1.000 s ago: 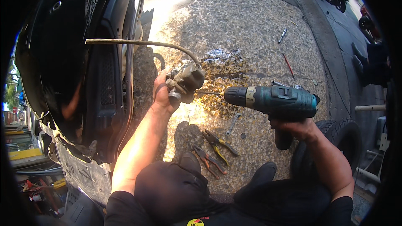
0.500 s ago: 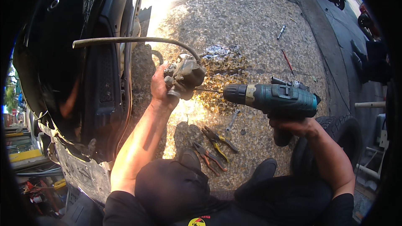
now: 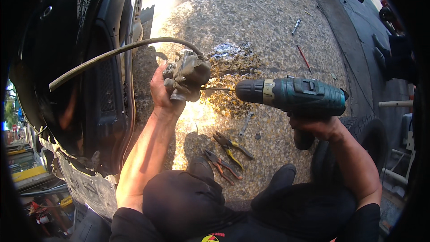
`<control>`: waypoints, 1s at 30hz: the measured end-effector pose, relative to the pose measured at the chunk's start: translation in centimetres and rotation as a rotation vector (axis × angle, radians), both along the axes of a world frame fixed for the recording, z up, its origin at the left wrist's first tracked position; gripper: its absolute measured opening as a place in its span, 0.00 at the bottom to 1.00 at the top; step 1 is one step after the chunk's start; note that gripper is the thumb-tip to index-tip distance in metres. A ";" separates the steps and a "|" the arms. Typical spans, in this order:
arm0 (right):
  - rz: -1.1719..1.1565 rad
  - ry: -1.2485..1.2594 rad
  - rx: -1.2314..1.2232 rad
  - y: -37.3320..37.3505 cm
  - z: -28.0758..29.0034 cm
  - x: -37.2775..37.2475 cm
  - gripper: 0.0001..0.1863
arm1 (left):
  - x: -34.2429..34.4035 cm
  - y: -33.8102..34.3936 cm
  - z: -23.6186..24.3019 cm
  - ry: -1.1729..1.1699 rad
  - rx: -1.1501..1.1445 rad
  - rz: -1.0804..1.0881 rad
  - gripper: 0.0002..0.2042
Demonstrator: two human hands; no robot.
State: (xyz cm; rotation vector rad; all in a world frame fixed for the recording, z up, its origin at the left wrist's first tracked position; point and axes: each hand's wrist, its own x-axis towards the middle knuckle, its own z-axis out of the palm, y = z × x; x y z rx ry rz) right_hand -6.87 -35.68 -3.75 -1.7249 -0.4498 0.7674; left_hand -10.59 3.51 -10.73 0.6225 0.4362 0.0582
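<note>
1. Left hand (image 3: 163, 92) has a grimy metal part (image 3: 190, 71); right hand (image 3: 320, 127) is gripping a teal drill (image 3: 307, 95).
2. Red lettering (image 3: 218, 234) beside a yellow emblem (image 3: 209, 239) on the black shirt (image 3: 245, 234).
3. Part's left of the drill, bit (image 3: 219, 89) pointing at it.

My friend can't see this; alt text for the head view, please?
A person's left hand holds a grimy mechanical part with a hose; the right hand points a power drill at it. Two pliers lie on pebbled ground.

Pliers (image 3: 227, 144), wrench (image 3: 245, 124) on pebbled ground (image 3: 264, 22)
</note>
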 end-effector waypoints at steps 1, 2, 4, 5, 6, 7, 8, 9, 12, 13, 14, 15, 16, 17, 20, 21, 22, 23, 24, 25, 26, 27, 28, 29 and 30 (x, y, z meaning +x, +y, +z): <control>0.006 -0.015 -0.013 -0.1 0.1 0.1 0.18 | 0.1 0.1 -0.2 0.004 -0.003 -0.001 0.22; 0.019 -0.053 -0.014 -0.1 0.3 0.1 0.18 | 0.1 0.1 -0.2 -0.002 -0.017 -0.004 0.22; 0.011 -0.031 -0.002 -0.1 0.4 0.1 0.18 | 0.1 0.0 -0.3 -0.038 -0.024 -0.040 0.22; 0.010 -0.032 0.010 -0.1 0.5 0.1 0.18 | 0.2 -0.1 -0.3 -0.063 -0.033 -0.059 0.21; 0.025 -0.063 0.010 -0.1 0.5 0.2 0.18 | 0.2 -0.3 -0.2 -0.036 -0.008 -0.036 0.21; 0.041 -0.094 0.008 -0.1 0.5 0.2 0.17 | 0.1 -0.6 -0.2 -0.008 0.018 -0.012 0.21; 0.056 -0.124 0.008 -0.1 0.6 0.3 0.17 | 0.0 -0.9 0.0 0.020 0.044 0.011 0.20; 0.077 -0.168 -0.005 -0.1 0.7 0.3 0.18 | 0.0 -1.1 0.1 0.030 0.054 0.019 0.20; 0.112 -0.250 -0.035 -0.5 0.9 0.4 0.18 | -0.1 -1.7 0.3 0.037 0.071 0.005 0.19; 0.106 -0.248 -0.034 -0.6 0.9 0.4 0.19 | -0.1 -1.7 0.4 0.022 0.073 -0.022 0.18; 0.101 -0.244 -0.033 -0.7 0.9 0.4 0.19 | -0.1 -1.7 0.3 0.029 0.085 -0.028 0.18; 0.109 -0.250 -0.032 -0.8 0.9 0.4 0.19 | 0.0 -1.9 0.1 0.027 0.096 -0.003 0.18; 0.116 -0.257 -0.030 -0.9 0.9 0.4 0.19 | 0.1 -2.0 -0.1 0.044 0.119 0.041 0.17; 0.122 -0.269 -0.020 -1.0 0.8 0.5 0.19 | 0.3 -2.1 -0.3 0.070 0.139 0.080 0.17; 0.124 -0.272 -0.065 -1.4 0.6 0.5 0.19 | 0.4 -2.2 -0.9 0.104 0.196 0.075 0.16; 0.124 -0.265 -0.069 -1.5 0.5 0.5 0.19 | 0.4 -2.3 -1.0 0.100 0.186 0.061 0.16; 0.123 -0.257 -0.074 -1.7 0.5 0.5 0.20 | 0.4 -2.4 -1.1 0.114 0.188 0.056 0.16; 0.127 -0.248 -0.066 -1.8 0.5 0.5 0.20 | 0.5 -2.4 -1.2 0.126 0.190 0.052 0.16; 0.128 -0.247 -0.100 -2.0 0.4 0.5 0.20 | 0.5 -2.5 -1.3 0.128 0.182 0.051 0.16; 0.133 -0.242 -0.122 -2.1 0.4 0.6 0.20 | 0.6 -2.5 -1.4 0.131 0.174 0.050 0.16; 0.138 -0.236 -0.144 -2.2 0.3 0.6 0.20 | 0.6 -2.6 -1.4 0.137 0.172 0.053 0.16; 0.141 -0.245 -0.126 -2.3 0.2 0.6 0.20 | 0.6 -2.7 -1.4 0.146 0.186 0.049 0.16; 0.143 -0.255 -0.108 -2.3 0.1 0.6 0.20 | 0.6 -2.8 -1.4 0.157 0.205 0.047 0.16; 0.145 -0.265 -0.089 -2.4 -0.1 0.6 0.20 | 0.6 -2.9 -1.4 0.189 0.237 0.051 0.16; 0.144 -0.254 -0.085 -2.4 -0.2 0.6 0.20 | 0.6 -3.0 -1.4 0.164 0.212 0.044 0.15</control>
